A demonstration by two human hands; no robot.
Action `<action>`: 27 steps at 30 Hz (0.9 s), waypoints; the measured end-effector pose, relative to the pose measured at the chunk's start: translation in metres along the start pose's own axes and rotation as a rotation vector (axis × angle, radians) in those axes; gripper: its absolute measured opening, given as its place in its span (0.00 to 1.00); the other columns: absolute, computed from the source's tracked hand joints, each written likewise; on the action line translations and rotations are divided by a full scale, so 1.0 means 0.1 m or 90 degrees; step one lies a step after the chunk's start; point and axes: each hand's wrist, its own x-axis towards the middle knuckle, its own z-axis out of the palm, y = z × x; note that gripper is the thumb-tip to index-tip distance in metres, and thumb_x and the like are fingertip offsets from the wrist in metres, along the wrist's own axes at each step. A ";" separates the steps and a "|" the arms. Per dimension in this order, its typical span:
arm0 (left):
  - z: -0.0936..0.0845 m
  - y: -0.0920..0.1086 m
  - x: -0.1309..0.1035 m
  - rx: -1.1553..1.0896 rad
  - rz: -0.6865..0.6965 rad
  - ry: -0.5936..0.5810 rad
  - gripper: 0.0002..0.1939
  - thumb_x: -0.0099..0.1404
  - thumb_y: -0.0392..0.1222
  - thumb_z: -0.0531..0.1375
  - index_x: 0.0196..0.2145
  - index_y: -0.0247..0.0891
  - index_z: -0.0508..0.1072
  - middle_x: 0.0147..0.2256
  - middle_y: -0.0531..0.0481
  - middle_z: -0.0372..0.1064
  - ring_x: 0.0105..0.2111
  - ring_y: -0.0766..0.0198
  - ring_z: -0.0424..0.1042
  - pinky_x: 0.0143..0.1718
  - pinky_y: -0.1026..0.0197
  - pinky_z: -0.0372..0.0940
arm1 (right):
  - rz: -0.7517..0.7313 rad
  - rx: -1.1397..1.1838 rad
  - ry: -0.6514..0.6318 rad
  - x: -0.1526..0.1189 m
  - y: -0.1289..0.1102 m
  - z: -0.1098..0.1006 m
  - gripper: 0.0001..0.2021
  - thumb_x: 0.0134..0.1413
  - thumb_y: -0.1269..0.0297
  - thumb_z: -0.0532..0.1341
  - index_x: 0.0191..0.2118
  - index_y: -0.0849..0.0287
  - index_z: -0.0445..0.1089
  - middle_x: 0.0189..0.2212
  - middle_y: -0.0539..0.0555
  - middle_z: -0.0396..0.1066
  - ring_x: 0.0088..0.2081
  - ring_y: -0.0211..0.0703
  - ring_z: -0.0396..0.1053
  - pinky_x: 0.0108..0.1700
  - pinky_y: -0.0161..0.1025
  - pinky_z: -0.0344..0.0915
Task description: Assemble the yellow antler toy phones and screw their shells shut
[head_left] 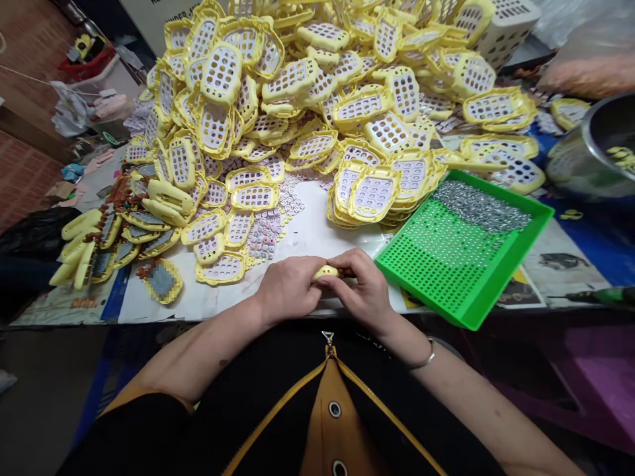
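Both hands meet at the table's front edge around a small yellow plastic piece [326,272]. My left hand [292,285] grips its left end, with the fingers curled. On the other end, the thumb and fingers of my right hand [364,288] are closed. Most of the piece is hidden by the fingers. Beyond the hands lies a stack of yellow casings with white button panels [373,193]. Further yellow casings [221,268] rest to the left, beside small printed button pieces [262,237].
A green perforated tray [496,291] holding many small screws [481,208] sits close on the right. A large heap of yellow casings [297,79] fills the back. A metal pot [570,162] stands far right. One casing with a grey panel [163,281] lies front left.
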 end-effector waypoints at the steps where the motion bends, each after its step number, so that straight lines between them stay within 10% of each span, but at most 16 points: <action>1: -0.01 -0.01 -0.01 0.003 -0.012 0.002 0.12 0.62 0.42 0.55 0.42 0.40 0.73 0.37 0.49 0.76 0.36 0.56 0.74 0.34 0.56 0.66 | 0.002 0.007 -0.001 0.00 0.00 -0.03 0.05 0.55 0.66 0.64 0.37 0.57 0.67 0.28 0.49 0.65 0.29 0.37 0.65 0.29 0.35 0.65; 18: 0.01 -0.15 -0.18 -0.062 0.013 0.028 0.14 0.64 0.39 0.54 0.47 0.37 0.70 0.43 0.45 0.74 0.41 0.57 0.73 0.41 0.55 0.68 | -0.095 -0.279 -0.154 0.12 -0.13 -0.14 0.08 0.60 0.59 0.57 0.36 0.59 0.69 0.30 0.55 0.71 0.36 0.46 0.65 0.40 0.43 0.59; 27: 0.07 -0.05 -0.15 -0.012 0.009 0.050 0.15 0.59 0.31 0.51 0.43 0.36 0.72 0.38 0.44 0.75 0.38 0.56 0.74 0.40 0.55 0.68 | -0.108 -0.327 -0.099 0.06 -0.08 0.02 0.12 0.61 0.57 0.54 0.30 0.56 0.66 0.25 0.53 0.66 0.30 0.46 0.59 0.34 0.43 0.52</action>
